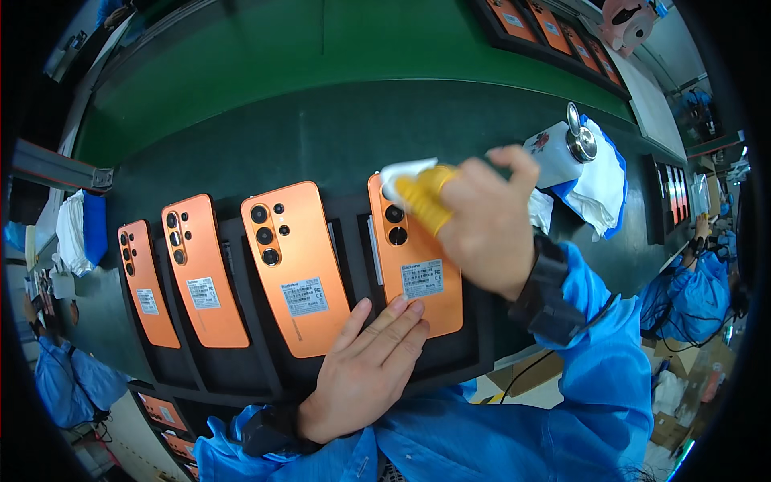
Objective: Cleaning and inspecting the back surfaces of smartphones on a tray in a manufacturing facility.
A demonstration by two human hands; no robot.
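Four orange smartphones lie back up in a black tray (pixel 277 377), each with dark round lenses and a white label. Over the top of the rightmost phone (pixel 438 309), my right hand (pixel 486 221) pinches a folded white wipe (pixel 409 169) at the camera lenses. Yellow finger covers (pixel 426 197) sit on its fingertips. My left hand (pixel 365 377) lies flat, its straight fingers resting on the lower edge of that same phone. Beside it, left of my fingers, is another phone (pixel 301 329). The two phones farther left (pixel 213 313) are untouched.
A white pump bottle (pixel 554 155) with a raised metal lid stands at the right, by white cloths in a blue holder (pixel 602 197). More cloths (pixel 76 233) are at the left. Another phone tray (pixel 554 44) lies far right. Co-workers in blue sleeves (pixel 695 293) flank both sides.
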